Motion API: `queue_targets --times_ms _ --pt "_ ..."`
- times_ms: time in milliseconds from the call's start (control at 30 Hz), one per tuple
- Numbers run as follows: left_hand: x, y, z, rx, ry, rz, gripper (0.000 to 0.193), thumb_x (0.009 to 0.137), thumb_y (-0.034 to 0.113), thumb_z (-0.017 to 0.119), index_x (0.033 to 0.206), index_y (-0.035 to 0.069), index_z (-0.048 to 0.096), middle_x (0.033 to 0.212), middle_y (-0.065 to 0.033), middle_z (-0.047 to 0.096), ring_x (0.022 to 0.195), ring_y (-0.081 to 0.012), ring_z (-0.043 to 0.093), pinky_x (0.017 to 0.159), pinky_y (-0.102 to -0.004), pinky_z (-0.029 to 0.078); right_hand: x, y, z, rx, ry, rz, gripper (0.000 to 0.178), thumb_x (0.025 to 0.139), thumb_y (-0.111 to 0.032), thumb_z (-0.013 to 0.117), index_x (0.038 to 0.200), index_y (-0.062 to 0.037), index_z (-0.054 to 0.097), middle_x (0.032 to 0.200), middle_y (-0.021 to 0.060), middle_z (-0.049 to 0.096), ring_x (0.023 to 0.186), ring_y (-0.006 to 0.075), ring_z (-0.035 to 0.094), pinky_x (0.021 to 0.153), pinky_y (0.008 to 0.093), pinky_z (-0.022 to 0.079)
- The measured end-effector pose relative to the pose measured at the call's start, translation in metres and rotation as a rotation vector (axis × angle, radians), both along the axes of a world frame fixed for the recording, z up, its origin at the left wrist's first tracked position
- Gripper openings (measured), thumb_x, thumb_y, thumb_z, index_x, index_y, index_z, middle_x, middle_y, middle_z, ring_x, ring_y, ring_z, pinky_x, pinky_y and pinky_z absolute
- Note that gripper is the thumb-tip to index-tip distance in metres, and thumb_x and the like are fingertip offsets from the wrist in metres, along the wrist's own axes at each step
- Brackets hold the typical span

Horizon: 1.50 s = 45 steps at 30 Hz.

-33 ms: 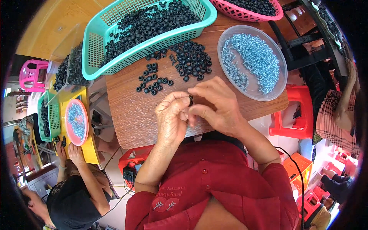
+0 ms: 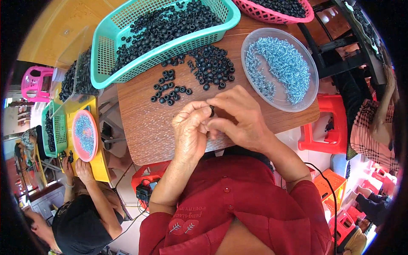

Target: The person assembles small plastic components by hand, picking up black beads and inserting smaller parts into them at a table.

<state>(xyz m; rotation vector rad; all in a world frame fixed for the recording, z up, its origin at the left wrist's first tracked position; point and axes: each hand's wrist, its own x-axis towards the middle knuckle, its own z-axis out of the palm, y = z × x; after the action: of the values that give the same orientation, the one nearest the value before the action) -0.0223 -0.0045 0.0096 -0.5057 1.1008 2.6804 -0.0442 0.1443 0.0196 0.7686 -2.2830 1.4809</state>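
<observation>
Black part (image 2: 211, 111) is clamped in left hand (image 2: 190, 127); grip of right hand (image 2: 241, 121) unclear. Mesh basket (image 2: 170, 46) holds round parts (image 2: 178, 25); tub (image 2: 313, 80), shiny blue bits (image 2: 289, 63).

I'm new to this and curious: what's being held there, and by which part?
A small black piece, at the fingertips of the left hand; the right hand is close against it. Fingers hide the part gripped.

The right hand (image 2: 241, 115) has edged slightly leftward; its thumb (image 2: 222, 124) too.

Dark red shirt (image 2: 250, 191), short sleeves (image 2: 312, 197), leaf emblem (image 2: 182, 227)
</observation>
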Motion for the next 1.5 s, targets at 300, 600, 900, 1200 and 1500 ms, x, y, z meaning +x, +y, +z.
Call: queue_targets --times_ms 300,600,900,1200,1500 --pt "0.003 0.001 -0.003 -0.087 0.059 0.022 0.017 0.092 0.012 0.061 0.094 -0.004 0.063 0.077 -0.0080 0.065 0.059 -0.0137 0.062 0.058 -0.0258 0.050 -0.002 -0.003 -0.012 0.173 0.185 -0.041 0.034 0.065 -0.005 0.071 0.096 0.0035 0.060 0.082 0.0134 0.055 0.075 0.0308 0.050 0.066 0.0401 0.043" --pt "0.007 -0.003 0.000 -0.204 0.102 -0.126 0.024 0.093 0.017 0.060 0.090 -0.006 0.064 0.080 -0.0143 0.067 0.063 -0.0200 0.065 0.059 -0.0297 0.053 -0.003 -0.002 -0.014 0.146 0.166 -0.028 0.034 0.065 0.003 0.070 0.097 0.0057 0.060 0.080 0.0141 0.059 0.069 0.0302 0.052 0.058 0.0377 0.043" --pt "0.010 0.002 -0.005 -0.198 0.092 -0.045 0.024 0.091 0.016 0.062 0.088 -0.008 0.063 0.079 -0.0161 0.066 0.060 -0.0223 0.064 0.055 -0.0299 0.053 -0.005 -0.006 -0.022 0.098 0.242 0.015 0.032 0.061 0.002 0.070 0.092 0.0043 0.062 0.072 0.0113 0.056 0.061 0.0265 0.050 0.052 0.0357 0.040" --pt "0.013 0.000 -0.004 -0.068 0.021 -0.083 0.015 0.090 0.010 0.061 0.090 -0.004 0.062 0.073 -0.0079 0.062 0.066 -0.0171 0.058 0.064 -0.0284 0.046 -0.003 -0.008 -0.032 0.058 0.257 -0.021 0.033 0.059 0.003 0.070 0.092 0.0057 0.063 0.071 0.0118 0.058 0.059 0.0259 0.051 0.051 0.0344 0.040" --pt "0.013 -0.001 -0.007 -0.227 0.075 -0.079 0.024 0.093 0.018 0.058 0.088 -0.005 0.062 0.079 -0.0128 0.067 0.060 -0.0182 0.063 0.058 -0.0267 0.048 -0.004 -0.006 -0.027 0.077 0.239 0.004 0.032 0.063 0.002 0.071 0.094 0.0054 0.062 0.076 0.0137 0.059 0.064 0.0283 0.053 0.054 0.0364 0.042"
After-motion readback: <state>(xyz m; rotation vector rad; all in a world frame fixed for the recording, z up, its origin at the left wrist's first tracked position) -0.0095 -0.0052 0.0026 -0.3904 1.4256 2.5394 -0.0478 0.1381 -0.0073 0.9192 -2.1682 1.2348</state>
